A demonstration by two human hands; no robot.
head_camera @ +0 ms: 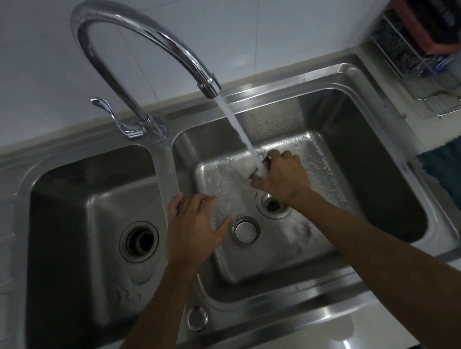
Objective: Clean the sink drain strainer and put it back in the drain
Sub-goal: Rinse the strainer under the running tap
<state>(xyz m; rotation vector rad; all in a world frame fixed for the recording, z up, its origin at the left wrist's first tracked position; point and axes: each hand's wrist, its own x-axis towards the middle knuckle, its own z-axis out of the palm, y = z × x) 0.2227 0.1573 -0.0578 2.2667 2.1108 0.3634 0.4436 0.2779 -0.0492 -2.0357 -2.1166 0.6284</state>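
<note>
Right grip (281, 176) was closed around the strainer (259, 168), held under the water (240, 128) running from the tap (137, 42), above the right basin (360, 133). Left grip (195, 225) was spread wide, empty, over the divider. Below the right wrist the drain (274, 205) lay open, a stopper (245, 230) beside it.

Single head cam, looking steeply down from close above the stainless steel double-basin sink (378, 81), facing its wall-side chrome gooseneck tap (130, 26).

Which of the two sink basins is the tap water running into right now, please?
The right basin: the water stream falls there onto the strainer held by the right hand. The left basin gets no stream.
</note>
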